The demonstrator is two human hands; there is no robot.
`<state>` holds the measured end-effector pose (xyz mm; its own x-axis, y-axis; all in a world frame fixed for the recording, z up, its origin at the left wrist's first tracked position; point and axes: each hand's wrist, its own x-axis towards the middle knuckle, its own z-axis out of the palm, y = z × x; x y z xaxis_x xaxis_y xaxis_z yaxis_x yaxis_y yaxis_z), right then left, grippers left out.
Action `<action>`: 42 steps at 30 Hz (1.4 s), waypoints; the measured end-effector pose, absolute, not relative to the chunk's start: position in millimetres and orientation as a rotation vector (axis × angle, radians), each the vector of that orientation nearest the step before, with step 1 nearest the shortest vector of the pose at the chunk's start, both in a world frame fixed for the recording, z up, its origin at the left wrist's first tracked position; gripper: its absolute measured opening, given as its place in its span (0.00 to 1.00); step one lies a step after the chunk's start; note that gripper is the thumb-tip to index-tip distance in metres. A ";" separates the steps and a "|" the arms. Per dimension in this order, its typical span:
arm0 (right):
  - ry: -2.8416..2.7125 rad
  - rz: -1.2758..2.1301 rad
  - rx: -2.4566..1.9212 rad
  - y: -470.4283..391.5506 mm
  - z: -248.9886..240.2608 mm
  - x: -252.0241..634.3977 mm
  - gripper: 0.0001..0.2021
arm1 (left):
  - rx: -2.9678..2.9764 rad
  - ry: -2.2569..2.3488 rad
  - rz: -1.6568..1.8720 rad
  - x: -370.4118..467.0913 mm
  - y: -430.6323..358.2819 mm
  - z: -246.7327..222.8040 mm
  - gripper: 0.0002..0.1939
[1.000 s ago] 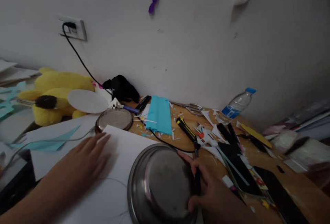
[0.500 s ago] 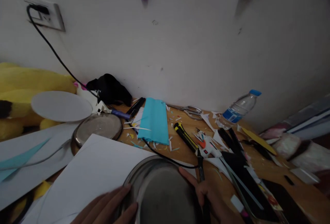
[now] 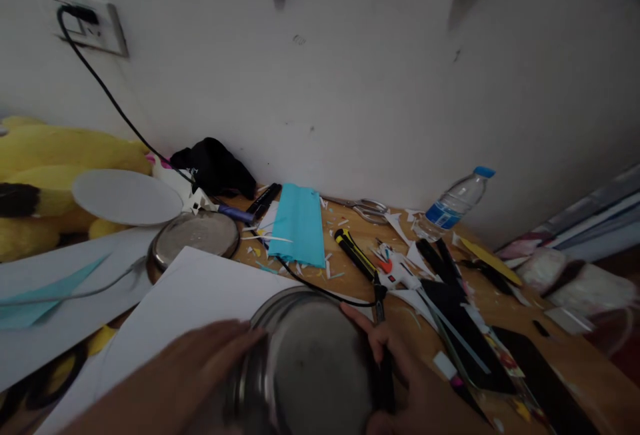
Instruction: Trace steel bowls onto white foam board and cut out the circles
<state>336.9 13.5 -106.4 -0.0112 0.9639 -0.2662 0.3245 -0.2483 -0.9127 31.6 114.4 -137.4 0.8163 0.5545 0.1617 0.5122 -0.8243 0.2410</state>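
As seen in the head view, found a steel bowl [image 3: 320,368] upturned over a white sheet [image 3: 200,288] at the lower middle; base up, presumably to set the round rim flat on the paper. Noted left hand [image 3: 200,361] against the bowl's left side, fingers outstretched, likely for steadying; blurred and thumb hidden, so could not tell whether gripping. Saw right hand [image 3: 407,375] on the opposite side, fingers closed around a slim dark tool [image 3: 387,381], probably a pen, held beside the bowl's edge, perhaps to free the fingertips for bracing the metal. Logged blue folded paper [image 3: 300,225], yellow-and-black cutter [image 3: 355,255] and white glue gun [image 3: 397,275] farther back on the tabletop [image 3: 580,368], apparently so placed to leave room while within reach.
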 end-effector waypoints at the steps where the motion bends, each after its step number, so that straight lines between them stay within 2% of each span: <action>1: -1.330 1.281 -1.674 12.8 -104.0 335.7 0.30 | 2.724 0.897 0.288 37.8 125.8 -125.5 0.26; 2: -1.307 1.285 -1.712 12.3 -101.9 334.9 0.31 | 2.671 0.951 0.298 45.1 138.1 -114.9 0.23; 6: -1.315 1.279 -1.700 10.5 -98.8 333.7 0.30 | 2.643 0.953 0.242 72.2 174.8 -97.2 0.25; 19: -1.430 1.292 -1.560 15.3 -105.5 321.3 0.24 | 2.600 1.118 0.312 56.0 163.3 -139.9 0.25; 35: -1.357 1.328 -1.484 14.9 -109.0 319.0 0.24 | 2.627 1.056 0.353 54.3 164.6 -144.3 0.22; 42: -1.326 1.329 -1.454 13.1 -114.3 321.2 0.28 | 2.591 1.063 0.327 53.8 163.7 -141.7 0.21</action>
